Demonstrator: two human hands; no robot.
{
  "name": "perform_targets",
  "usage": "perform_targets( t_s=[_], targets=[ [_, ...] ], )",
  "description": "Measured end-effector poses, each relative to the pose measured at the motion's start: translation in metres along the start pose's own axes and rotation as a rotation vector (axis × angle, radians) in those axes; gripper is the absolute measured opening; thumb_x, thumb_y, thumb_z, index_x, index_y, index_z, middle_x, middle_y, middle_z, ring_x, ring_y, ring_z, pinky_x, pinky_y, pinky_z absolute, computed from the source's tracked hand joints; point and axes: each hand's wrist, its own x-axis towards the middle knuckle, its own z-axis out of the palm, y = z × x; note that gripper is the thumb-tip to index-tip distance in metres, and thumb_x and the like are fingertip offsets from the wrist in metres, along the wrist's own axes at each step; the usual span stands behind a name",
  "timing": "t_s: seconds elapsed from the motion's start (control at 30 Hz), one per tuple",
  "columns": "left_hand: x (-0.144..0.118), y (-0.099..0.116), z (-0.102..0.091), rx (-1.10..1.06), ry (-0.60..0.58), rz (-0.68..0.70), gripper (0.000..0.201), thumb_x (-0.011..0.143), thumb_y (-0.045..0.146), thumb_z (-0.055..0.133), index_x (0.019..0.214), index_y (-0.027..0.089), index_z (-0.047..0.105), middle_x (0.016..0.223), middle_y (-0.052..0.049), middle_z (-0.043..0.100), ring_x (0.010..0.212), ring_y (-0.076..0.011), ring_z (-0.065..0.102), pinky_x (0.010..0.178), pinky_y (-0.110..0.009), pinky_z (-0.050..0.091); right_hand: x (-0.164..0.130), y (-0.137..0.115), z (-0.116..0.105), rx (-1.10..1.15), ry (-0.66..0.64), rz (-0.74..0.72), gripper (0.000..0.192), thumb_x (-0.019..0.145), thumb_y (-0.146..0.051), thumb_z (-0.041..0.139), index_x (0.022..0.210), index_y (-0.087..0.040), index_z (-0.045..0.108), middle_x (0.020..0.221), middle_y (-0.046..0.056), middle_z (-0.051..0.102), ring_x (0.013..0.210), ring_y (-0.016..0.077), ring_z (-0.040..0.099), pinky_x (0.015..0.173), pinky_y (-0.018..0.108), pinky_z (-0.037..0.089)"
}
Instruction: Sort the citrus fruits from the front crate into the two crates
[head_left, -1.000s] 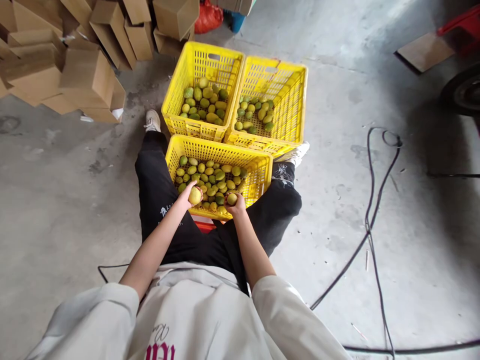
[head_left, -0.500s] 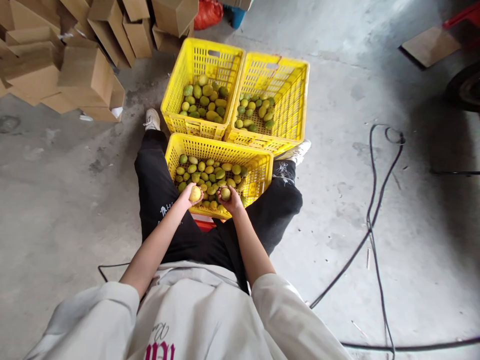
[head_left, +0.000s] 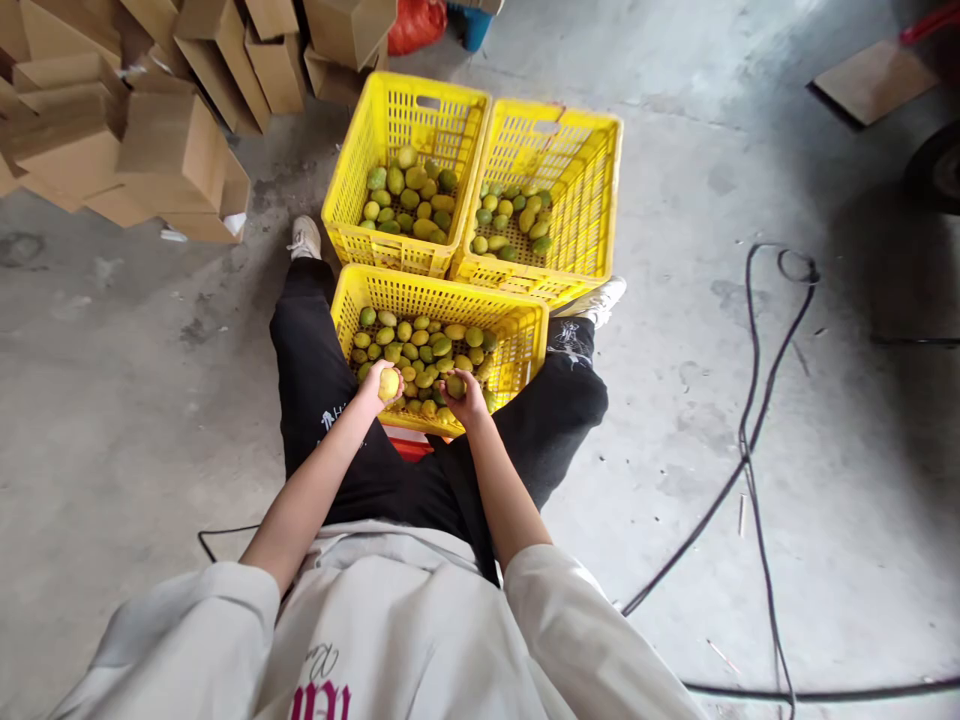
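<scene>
The left hand (head_left: 375, 388) has its grip clamped on a yellow fruit (head_left: 388, 383) at the near crate's (head_left: 517, 330) front edge; the right hand (head_left: 465, 398) seems closed on a greenish fruit (head_left: 454, 386).

Fruit-packing warehouse: bare concrete floor (head_left: 112, 400), heap of cardboard boxes (head_left: 150, 110), yellow crates (head_left: 450, 300) of green fruit (head_left: 420, 345), loose cables (head_left: 750, 440).

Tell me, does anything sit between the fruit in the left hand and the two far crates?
Nothing visible blocks it. The left hand holds a yellow fruit above the near crate; the far left crate and far right crate stand open-topped directly behind it.
</scene>
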Motion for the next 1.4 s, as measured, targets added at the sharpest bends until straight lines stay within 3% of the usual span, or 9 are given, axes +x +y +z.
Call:
perform_targets(
  t_s=[0.23,0.37,0.5,0.63,0.8,1.03,1.2,1.4],
  targets=[
    [0.0,0.003,-0.001,-0.037,0.058,0.053,0.016,0.098,0.019,0.059,0.082,0.02,0.061,0.054,-0.001,0.059,0.04,-0.0132,0.055,0.038,-0.018,0.044,0.001,-0.004,-0.003,-0.03,0.015,0.017,0.029,0.11,-0.025,0.05,0.083,-0.022,0.061,0.065,0.0,0.058,0.056,0.0118,0.059,0.047,0.015,0.049],
    [0.0,0.002,0.0,-0.042,0.038,0.017,0.013,0.098,0.02,0.061,0.086,0.019,0.063,0.058,-0.002,0.06,0.042,-0.0144,0.056,0.038,-0.019,0.044,0.005,-0.004,-0.005,-0.075,0.01,0.02,0.02,0.104,-0.027,0.063,0.085,-0.022,0.061,0.07,0.0,0.063,0.053,0.0107,0.053,0.039,0.014,0.035],
    [0.0,-0.003,0.004,-0.066,0.052,0.021,0.013,0.103,0.018,0.066,0.091,0.019,0.063,0.067,-0.001,0.064,0.051,-0.0137,0.063,0.047,-0.02,0.055,0.01,-0.001,-0.005,-0.117,0.024,0.017,0.017,0.103,-0.023,0.062,0.086,-0.022,0.063,0.077,0.002,0.07,0.056,0.0121,0.057,0.042,0.016,0.043],
    [0.002,-0.003,0.004,-0.102,0.112,0.066,0.022,0.108,0.016,0.067,0.09,0.022,0.056,0.073,0.003,0.061,0.059,-0.0102,0.066,0.061,-0.018,0.063,0.014,0.003,-0.005,-0.127,0.061,-0.029,0.018,0.102,-0.02,0.068,0.085,-0.022,0.063,0.072,-0.001,0.065,0.063,0.0129,0.063,0.051,0.017,0.055],
    [0.005,-0.003,0.001,-0.088,0.161,0.04,0.024,0.111,0.02,0.065,0.088,0.022,0.056,0.073,0.002,0.057,0.057,-0.0115,0.061,0.056,-0.02,0.06,0.018,0.007,-0.006,-0.123,0.09,-0.074,0.018,0.097,-0.012,0.072,0.085,-0.022,0.063,0.074,-0.003,0.067,0.064,0.0107,0.063,0.06,0.017,0.063],
    [0.003,-0.004,0.002,-0.072,0.121,-0.003,0.026,0.114,0.024,0.059,0.089,0.018,0.063,0.074,-0.003,0.065,0.059,-0.0135,0.065,0.055,-0.021,0.061,0.027,0.008,-0.012,-0.186,0.141,0.024,0.02,0.106,-0.03,0.061,0.087,-0.022,0.062,0.062,0.001,0.062,0.051,0.0163,0.06,0.043,0.022,0.052],
    [0.002,-0.002,0.002,-0.017,0.122,-0.019,0.028,0.115,0.025,0.056,0.089,0.018,0.065,0.068,-0.002,0.063,0.052,-0.0134,0.062,0.048,-0.019,0.056,0.029,0.009,-0.013,-0.225,0.168,0.011,0.019,0.106,-0.028,0.057,0.088,-0.023,0.063,0.057,-0.001,0.059,0.048,0.0163,0.056,0.037,0.019,0.038],
    [0.002,-0.002,0.004,0.056,0.09,-0.022,0.03,0.115,0.025,0.06,0.087,0.017,0.065,0.066,-0.003,0.066,0.049,-0.0131,0.064,0.046,-0.02,0.056,0.027,0.009,-0.01,-0.303,0.186,-0.014,0.023,0.106,-0.021,0.054,0.088,-0.021,0.068,0.063,-0.003,0.063,0.046,0.0123,0.055,0.041,0.018,0.04]
  ],
)
